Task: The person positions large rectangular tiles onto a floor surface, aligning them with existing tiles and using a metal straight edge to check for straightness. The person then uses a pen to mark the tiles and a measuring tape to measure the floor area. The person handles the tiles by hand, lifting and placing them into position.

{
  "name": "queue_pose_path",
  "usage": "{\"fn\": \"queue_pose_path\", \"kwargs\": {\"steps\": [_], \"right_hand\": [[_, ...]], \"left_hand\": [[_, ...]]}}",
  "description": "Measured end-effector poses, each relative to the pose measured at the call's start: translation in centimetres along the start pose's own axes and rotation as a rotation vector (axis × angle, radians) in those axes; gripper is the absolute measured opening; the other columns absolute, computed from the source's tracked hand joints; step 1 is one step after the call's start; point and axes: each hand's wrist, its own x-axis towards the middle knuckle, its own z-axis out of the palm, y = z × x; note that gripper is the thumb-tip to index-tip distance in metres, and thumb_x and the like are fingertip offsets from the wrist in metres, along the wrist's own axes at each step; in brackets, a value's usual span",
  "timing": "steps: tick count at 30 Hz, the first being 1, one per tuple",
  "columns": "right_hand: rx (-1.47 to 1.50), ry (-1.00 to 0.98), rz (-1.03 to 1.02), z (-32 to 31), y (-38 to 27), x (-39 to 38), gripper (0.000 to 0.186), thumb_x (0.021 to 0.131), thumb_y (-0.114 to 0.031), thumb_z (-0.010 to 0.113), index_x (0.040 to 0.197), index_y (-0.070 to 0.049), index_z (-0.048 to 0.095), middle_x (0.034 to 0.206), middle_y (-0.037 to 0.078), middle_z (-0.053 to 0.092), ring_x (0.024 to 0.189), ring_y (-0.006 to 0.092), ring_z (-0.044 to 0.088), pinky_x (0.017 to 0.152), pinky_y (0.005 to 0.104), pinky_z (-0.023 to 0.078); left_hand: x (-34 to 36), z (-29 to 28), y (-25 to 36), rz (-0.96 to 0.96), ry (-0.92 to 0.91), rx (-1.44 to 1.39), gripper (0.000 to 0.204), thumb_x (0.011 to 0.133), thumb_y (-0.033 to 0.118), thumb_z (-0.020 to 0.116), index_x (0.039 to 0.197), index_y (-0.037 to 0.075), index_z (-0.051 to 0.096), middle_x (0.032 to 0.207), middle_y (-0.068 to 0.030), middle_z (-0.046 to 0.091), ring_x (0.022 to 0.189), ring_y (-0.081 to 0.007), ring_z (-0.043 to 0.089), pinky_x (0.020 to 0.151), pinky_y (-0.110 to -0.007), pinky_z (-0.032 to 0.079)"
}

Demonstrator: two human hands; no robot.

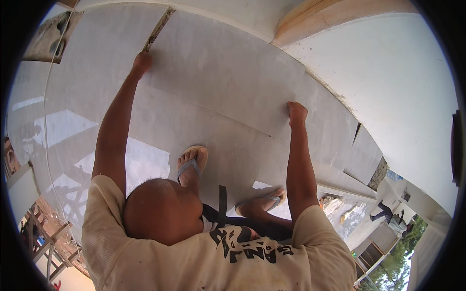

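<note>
1. Alignment of a large grey floor tile (223, 63) seems to be the step in hand; the slab lies ahead of the sandalled feet, reaching toward the white wall (378, 63).
2. Left hand (142, 63): bent in tightly at the near end of an open joint (159, 29); I cannot tell whether the fingers grip the tile's edge.
3. Right hand (297, 113): fingers curled into a narrow fist against the grey surface, nothing visible inside.
4. The next move probably calls for even pressure from both sides, keeping the edges parallel and level.
5. Smooth, faintly clouded tile faces meet at a thin seam (208, 107); the open joint shows rough, crumbly brown material.
6. A thin pale cord (45, 111) crosses glossy, light-reflecting tiles at left.
</note>
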Motion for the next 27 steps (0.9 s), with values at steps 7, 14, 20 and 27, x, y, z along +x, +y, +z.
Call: {"fn": "queue_pose_path", "kwargs": {"steps": [7, 14, 20, 27], "right_hand": [[-0.017, 0.042, 0.04, -1.4, -2.9, -2.2, 0.021, 0.077, -0.016, 0.066, 0.063, -0.006, 0.054, 0.06, 0.001, 0.045, 0.053, 0.0134, 0.04, 0.048, 0.0322, 0.035], [0.108, -0.018, 0.096, -1.2, -3.6, -2.6, 0.025, 0.075, -0.011, 0.067, 0.057, -0.007, 0.05, 0.056, -0.001, 0.041, 0.048, 0.0121, 0.037, 0.045, 0.0299, 0.032], [0.148, -0.048, 0.088, -1.3, -3.3, -2.2, 0.024, 0.075, -0.014, 0.066, 0.058, -0.007, 0.051, 0.055, -0.001, 0.04, 0.049, 0.0114, 0.038, 0.044, 0.0291, 0.032], [-0.382, -0.093, -0.213, -1.4, 1.0, 0.9, 0.014, 0.082, -0.015, 0.056, 0.076, -0.006, 0.064, 0.074, 0.006, 0.06, 0.069, 0.0194, 0.057, 0.063, 0.0333, 0.044]], "left_hand": [[-0.5, -3.2, 2.0, 0.128, -0.055, 0.296, 0.015, 0.087, 0.009, 0.047, 0.085, 0.01, 0.062, 0.08, -0.0055, 0.061, 0.074, -0.0172, 0.061, 0.064, -0.029, 0.051], [-1.0, -3.7, 1.4, 0.123, 0.096, 0.314, 0.012, 0.081, 0.01, 0.057, 0.074, 0.011, 0.067, 0.075, -0.0089, 0.067, 0.074, -0.0225, 0.067, 0.061, -0.032, 0.055], [-0.7, -3.6, 0.9, 0.129, 0.057, 0.395, 0.011, 0.078, 0.007, 0.057, 0.075, 0.01, 0.068, 0.075, -0.0102, 0.066, 0.074, -0.0235, 0.067, 0.06, -0.033, 0.055], [-0.5, -4.2, 2.7, -0.018, 0.07, 0.133, 0.014, 0.078, 0.004, 0.056, 0.075, 0.01, 0.069, 0.08, -0.0089, 0.068, 0.074, -0.022, 0.067, 0.062, -0.032, 0.055]]}}
